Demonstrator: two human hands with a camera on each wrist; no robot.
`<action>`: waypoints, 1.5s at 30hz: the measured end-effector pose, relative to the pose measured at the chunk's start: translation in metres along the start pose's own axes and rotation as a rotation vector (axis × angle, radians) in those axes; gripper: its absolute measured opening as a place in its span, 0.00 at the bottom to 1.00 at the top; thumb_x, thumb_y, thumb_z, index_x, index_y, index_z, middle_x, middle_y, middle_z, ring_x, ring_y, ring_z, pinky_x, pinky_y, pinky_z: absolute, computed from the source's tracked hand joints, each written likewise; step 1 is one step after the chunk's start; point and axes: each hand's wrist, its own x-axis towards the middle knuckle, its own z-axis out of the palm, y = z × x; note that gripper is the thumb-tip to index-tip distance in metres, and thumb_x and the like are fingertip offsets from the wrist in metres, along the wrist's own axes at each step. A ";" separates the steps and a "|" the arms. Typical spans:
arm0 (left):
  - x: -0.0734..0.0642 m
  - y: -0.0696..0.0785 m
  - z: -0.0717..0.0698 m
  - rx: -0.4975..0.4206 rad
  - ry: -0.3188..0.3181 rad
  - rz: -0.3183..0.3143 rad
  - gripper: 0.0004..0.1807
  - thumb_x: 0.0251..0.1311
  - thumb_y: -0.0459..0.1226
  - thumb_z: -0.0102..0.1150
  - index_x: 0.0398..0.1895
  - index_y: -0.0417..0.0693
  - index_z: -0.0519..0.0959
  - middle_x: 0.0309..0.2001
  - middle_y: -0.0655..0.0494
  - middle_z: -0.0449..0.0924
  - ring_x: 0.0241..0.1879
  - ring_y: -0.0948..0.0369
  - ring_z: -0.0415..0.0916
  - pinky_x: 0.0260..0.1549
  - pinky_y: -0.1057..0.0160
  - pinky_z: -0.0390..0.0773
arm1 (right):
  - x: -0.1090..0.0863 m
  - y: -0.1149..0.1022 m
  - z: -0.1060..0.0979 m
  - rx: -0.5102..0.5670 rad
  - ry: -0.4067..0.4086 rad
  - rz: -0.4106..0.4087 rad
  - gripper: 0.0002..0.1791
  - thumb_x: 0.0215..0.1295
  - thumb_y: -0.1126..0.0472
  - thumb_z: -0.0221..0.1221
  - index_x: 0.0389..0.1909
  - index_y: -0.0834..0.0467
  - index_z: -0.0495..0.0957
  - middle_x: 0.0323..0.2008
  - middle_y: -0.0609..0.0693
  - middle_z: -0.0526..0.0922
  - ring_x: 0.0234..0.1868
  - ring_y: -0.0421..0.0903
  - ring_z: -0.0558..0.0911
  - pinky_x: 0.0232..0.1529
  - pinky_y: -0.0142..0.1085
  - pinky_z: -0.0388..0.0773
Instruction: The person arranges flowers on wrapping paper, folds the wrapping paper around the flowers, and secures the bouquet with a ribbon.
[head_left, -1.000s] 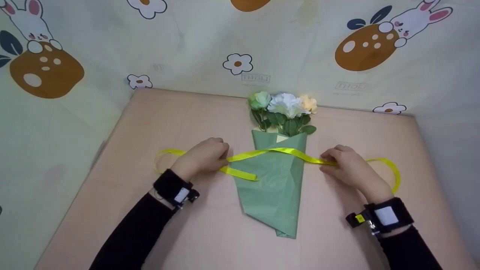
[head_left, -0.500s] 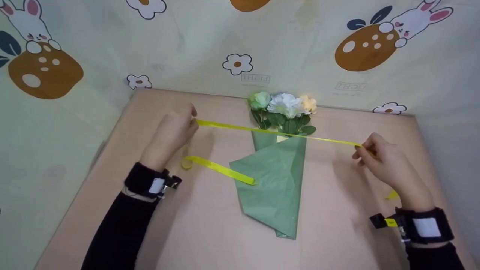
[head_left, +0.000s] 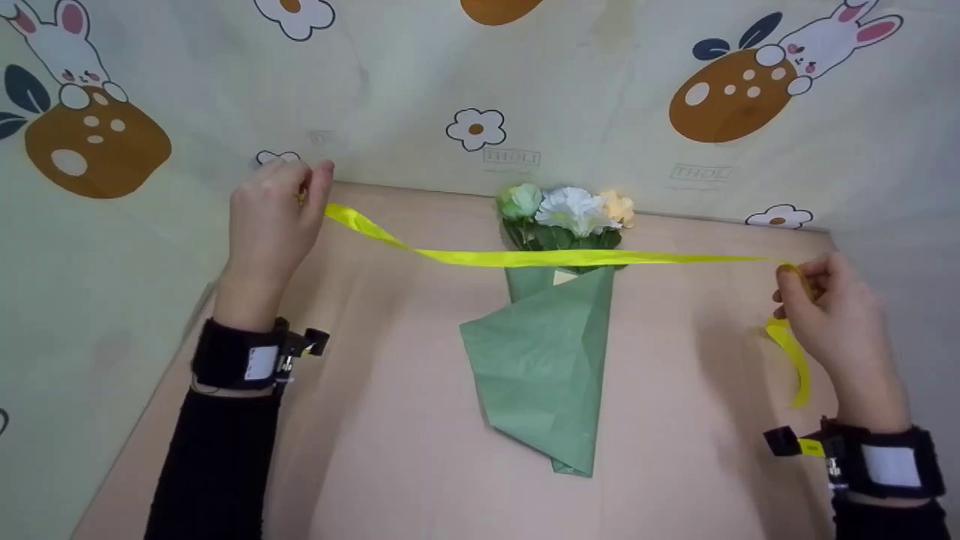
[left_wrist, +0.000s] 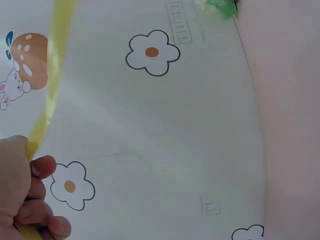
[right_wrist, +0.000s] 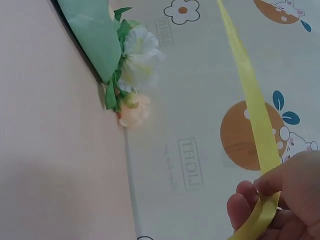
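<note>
My left hand [head_left: 274, 217] and right hand [head_left: 844, 322] grip the yellow ribbon [head_left: 525, 259], seemingly to span the wrapped bouquet [head_left: 547, 360] between them.

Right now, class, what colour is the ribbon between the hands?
The ribbon is bright yellow, seen best in the head view.

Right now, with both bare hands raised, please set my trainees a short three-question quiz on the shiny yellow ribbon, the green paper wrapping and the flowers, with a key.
1. Multiple choice: what does the bare left hand hold?
A) Metal scissors
B) The shiny yellow ribbon
C) A glass vase

2. True or false: the left hand and the bare right hand are both apart from the green paper wrapping.

3. Fill in: in the head view, a ____ ruffled flower sits between the pale green flower and the peach flower.

Key: 1 B; 2 true; 3 white.
</note>
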 end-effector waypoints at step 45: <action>-0.092 0.038 0.062 -0.250 -1.307 0.148 0.05 0.56 0.39 0.61 0.23 0.58 0.81 0.22 0.64 0.76 0.24 0.63 0.69 0.27 0.64 0.70 | -0.039 0.027 0.015 -0.269 -1.043 0.003 0.07 0.50 0.56 0.66 0.32 0.45 0.81 0.30 0.45 0.75 0.33 0.45 0.70 0.34 0.38 0.66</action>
